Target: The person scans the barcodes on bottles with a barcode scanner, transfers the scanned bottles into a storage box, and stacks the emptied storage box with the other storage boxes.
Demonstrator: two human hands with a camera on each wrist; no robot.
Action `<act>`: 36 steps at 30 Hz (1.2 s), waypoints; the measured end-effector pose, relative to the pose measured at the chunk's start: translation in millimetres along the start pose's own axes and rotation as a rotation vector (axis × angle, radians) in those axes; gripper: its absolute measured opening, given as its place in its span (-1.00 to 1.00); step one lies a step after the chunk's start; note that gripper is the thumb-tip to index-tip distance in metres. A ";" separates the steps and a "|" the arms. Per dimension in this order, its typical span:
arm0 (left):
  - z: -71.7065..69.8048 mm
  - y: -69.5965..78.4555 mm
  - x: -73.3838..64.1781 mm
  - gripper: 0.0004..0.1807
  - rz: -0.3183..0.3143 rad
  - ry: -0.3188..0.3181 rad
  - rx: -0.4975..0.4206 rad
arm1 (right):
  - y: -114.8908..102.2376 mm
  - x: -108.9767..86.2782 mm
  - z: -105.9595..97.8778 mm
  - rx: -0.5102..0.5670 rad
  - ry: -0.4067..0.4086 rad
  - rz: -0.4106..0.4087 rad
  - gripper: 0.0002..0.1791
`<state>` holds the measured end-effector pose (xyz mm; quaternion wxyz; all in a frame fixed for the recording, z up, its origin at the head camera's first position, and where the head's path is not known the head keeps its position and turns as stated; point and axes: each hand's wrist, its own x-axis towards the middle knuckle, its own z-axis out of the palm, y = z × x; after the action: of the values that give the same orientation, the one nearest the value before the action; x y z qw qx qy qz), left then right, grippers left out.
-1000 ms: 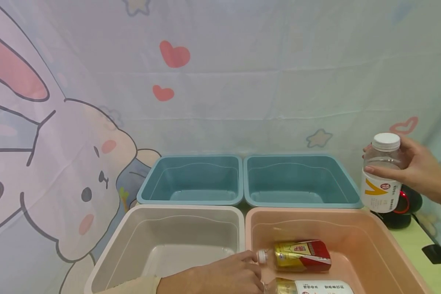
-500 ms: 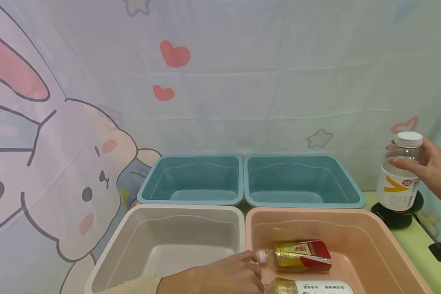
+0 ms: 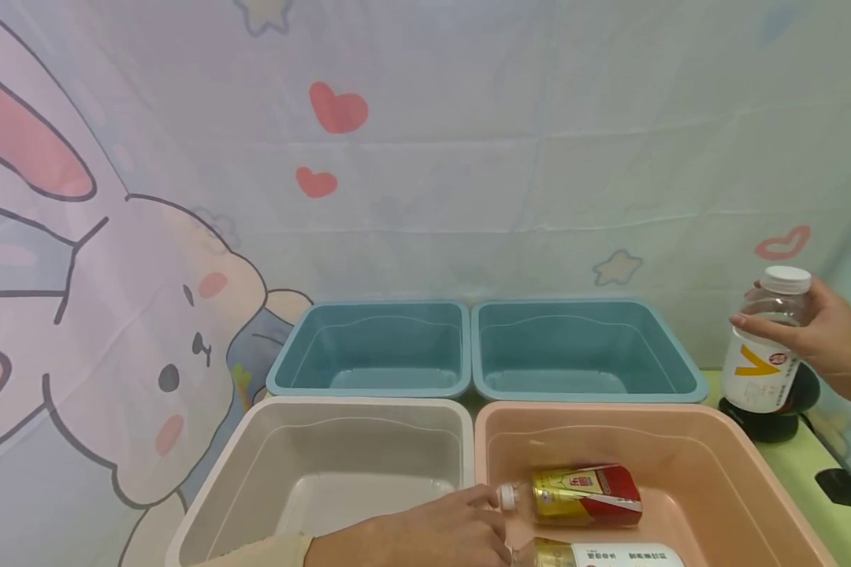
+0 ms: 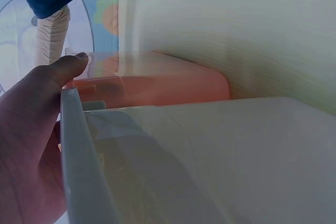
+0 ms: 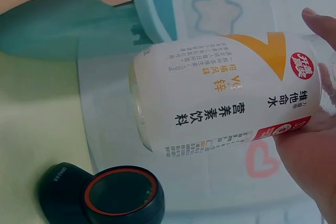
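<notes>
My right hand (image 3: pixel 826 335) grips the upper part of a clear plastic drink bottle (image 3: pixel 762 374) with a white cap, holding it upright but slightly tilted. A yellow mark runs across its white label, plain in the right wrist view on the bottle (image 5: pixel 226 95). In the head view its base overlaps a black scanner-like device (image 3: pixel 766 421). My left hand (image 3: pixel 414 528) lies over the shared rims of the grey and peach bins, fingers loosely bent, fingertips close to the caps of two lying bottles, a red-and-gold bottle (image 3: pixel 589 494) and a white-and-gold one (image 3: pixel 620 554).
The two bottles lie in the peach bin (image 3: pixel 723 465). Left of it stands the light grey bin (image 3: pixel 340 441). Behind are two blue bins, the left blue bin (image 3: pixel 390 339) and the right blue bin (image 3: pixel 560 346). A printed rabbit cloth (image 3: pixel 496 173) hangs at the back above the green tabletop (image 3: pixel 801 472).
My right hand has carried the bottle to the right over the black device, then slightly back left and down. My left hand and the two lying bottles have stayed in place.
</notes>
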<state>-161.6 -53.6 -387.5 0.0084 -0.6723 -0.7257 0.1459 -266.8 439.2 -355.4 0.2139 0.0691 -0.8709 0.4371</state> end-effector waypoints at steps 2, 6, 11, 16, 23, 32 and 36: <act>0.2 0.5 0.1 -0.77 0.002 0.002 0.021 | 3.8 0.3 2.1 0.018 -0.005 -0.002 -0.32; 0.7 1.2 0.3 -0.78 0.005 0.009 0.053 | 10.7 -0.4 6.1 0.035 -0.012 0.022 -0.36; 0.7 0.3 1.7 -0.77 0.001 -0.016 0.023 | 19.3 -2.2 10.1 0.027 -0.006 0.038 -0.37; 1.2 -0.8 2.9 -0.77 -0.003 -0.041 -0.005 | 30.0 -4.2 14.3 -0.010 -0.008 0.052 -0.34; 2.6 0.6 1.3 -0.79 0.003 0.017 0.078 | 41.1 -8.1 14.1 0.040 -0.015 0.051 -0.39; 2.5 -0.5 1.5 -0.79 0.006 0.012 0.065 | 53.7 -10.3 14.9 0.125 0.013 0.049 -0.38; 3.0 -0.8 1.9 -0.80 0.005 0.011 0.056 | 59.6 -12.7 16.8 0.153 0.019 0.050 -0.41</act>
<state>-163.2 -52.3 -390.5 0.0308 -0.6744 -0.7196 0.1626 -279.0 461.3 -413.3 0.2051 0.0595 -0.8342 0.5083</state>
